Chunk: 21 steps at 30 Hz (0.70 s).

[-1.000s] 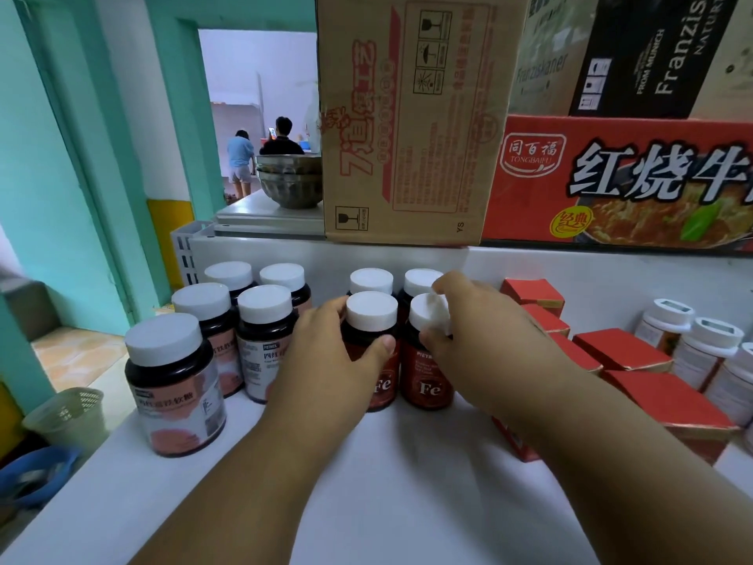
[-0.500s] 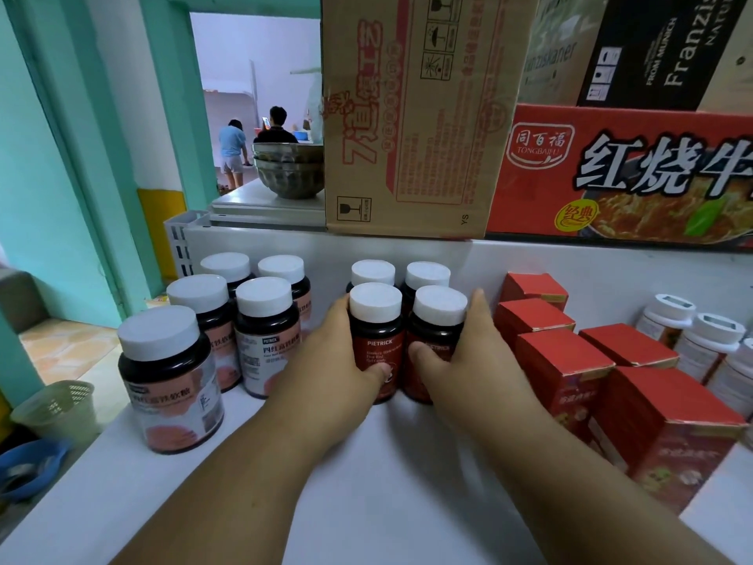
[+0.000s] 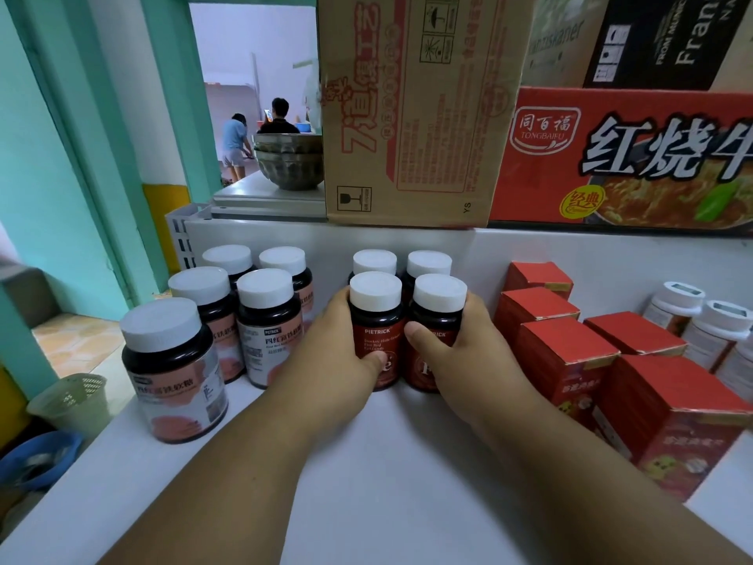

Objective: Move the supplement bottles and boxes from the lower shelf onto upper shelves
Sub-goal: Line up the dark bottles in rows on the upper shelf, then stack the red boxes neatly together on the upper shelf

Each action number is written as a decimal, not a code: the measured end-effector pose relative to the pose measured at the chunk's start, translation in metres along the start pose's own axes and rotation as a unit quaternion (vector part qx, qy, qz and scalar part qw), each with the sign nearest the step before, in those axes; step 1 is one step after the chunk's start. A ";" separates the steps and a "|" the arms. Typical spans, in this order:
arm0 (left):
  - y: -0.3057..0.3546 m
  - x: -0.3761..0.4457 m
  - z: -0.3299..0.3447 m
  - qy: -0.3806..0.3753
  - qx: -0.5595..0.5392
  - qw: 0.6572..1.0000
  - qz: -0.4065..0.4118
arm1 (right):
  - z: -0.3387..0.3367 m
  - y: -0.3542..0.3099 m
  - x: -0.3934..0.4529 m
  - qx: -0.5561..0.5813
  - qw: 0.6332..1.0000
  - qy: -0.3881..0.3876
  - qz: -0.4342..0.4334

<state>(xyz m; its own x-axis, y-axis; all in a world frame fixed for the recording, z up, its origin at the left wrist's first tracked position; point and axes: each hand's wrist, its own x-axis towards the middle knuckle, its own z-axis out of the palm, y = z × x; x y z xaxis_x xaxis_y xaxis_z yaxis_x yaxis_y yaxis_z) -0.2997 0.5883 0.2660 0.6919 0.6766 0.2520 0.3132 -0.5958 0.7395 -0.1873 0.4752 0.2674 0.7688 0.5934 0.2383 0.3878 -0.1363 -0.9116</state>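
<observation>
Both hands on the front pair of red-label bottles, white shelf, centre.

Left hand [image 3: 342,352] wraps left front bottle [image 3: 377,328], thumb across label; right hand [image 3: 460,352] wraps right front bottle [image 3: 438,332]. Risk: bottles touch each other and the two rear bottles [image 3: 401,263] at 12 o'clock; lifting askew could topple those, or red boxes [image 3: 566,356] at 3 o'clock.

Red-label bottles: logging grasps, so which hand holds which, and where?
The left hand wraps the front-left red-label bottle around its body; the right hand wraps the front-right bottle likewise. Both stand on the shelf.
</observation>
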 end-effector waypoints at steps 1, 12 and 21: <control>0.000 0.000 0.000 -0.001 -0.003 1.000 0.000 | 0.000 0.000 0.001 -0.002 1.000 -0.001 0.001; 0.010 -0.006 0.006 0.082 0.028 0.996 -0.018 | 0.003 -0.002 -0.008 -0.088 0.995 0.050 0.019; 0.014 -0.010 0.005 0.071 0.048 0.996 0.009 | 0.003 -0.007 -0.018 -0.148 0.987 0.064 -0.006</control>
<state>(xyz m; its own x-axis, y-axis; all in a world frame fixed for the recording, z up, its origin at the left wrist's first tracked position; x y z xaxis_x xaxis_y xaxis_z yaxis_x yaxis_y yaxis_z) -0.2988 0.5716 0.2704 0.6004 0.7161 0.3560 0.3676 -0.6425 0.6723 -0.2054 0.4678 0.2690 0.8140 0.4939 0.3056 0.5139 -0.3673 -0.7752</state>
